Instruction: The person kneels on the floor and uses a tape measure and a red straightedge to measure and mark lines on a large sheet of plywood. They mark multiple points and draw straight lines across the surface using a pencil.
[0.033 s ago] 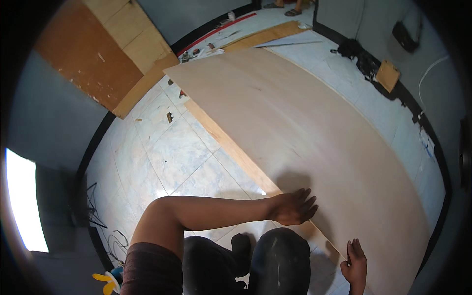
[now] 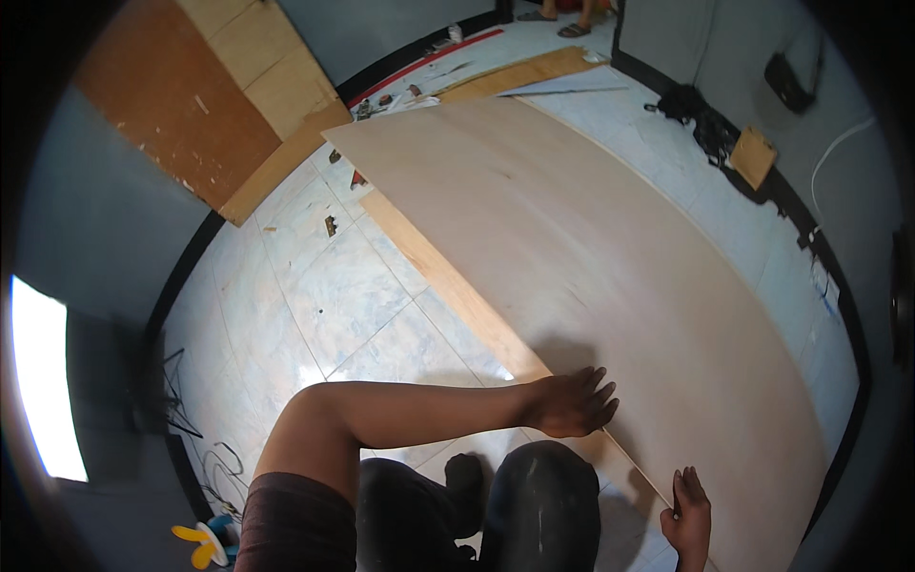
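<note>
A large, pale plywood sheet [image 2: 610, 257] stretches diagonally in front of me, over a narrower light wooden board [image 2: 448, 286] that shows along its near left edge. My left hand [image 2: 574, 402] lies across that near edge with its fingers bent over the top face; its thumb is hidden. Farther along the same edge, at the lower right, my right hand [image 2: 688, 515] grips the sheet, fingers on top and thumb at the rim. The sheet's underside cannot be seen.
Brown and tan panels [image 2: 181, 86] lean on the wall at the upper left. Wooden strips [image 2: 524, 71] and small parts lie at the back. A black bag [image 2: 681, 103] sits by the right wall. Cables [image 2: 224, 467] and a yellow-bladed fan-like thing [image 2: 202, 545] are at lower left.
The view has shifted very slightly. Both hands keep their places on the sheet's edge.
</note>
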The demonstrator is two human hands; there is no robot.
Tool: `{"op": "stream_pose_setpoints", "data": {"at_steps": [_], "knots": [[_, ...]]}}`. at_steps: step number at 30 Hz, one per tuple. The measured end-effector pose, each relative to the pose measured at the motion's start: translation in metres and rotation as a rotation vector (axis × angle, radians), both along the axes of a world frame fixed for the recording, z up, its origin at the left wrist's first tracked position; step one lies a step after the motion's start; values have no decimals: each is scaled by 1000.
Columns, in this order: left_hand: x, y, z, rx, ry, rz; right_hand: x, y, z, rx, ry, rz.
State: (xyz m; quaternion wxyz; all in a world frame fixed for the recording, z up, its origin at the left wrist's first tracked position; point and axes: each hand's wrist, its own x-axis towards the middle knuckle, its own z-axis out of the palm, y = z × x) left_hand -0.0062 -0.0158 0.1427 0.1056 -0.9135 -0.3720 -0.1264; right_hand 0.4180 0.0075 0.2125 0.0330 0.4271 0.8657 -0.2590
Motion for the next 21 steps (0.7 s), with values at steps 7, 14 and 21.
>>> {"op": "stream_pose_setpoints", "data": {"at_steps": [7,14,21], "knots": [[0,33,55,119,-221,92,-2,38,79,176,16,76],[-3,93,144,210,-296,35,-8,44,171,162,36,-238],[-14,137,295,320,-407,-70,73,87,242,835,32,-208]]}}
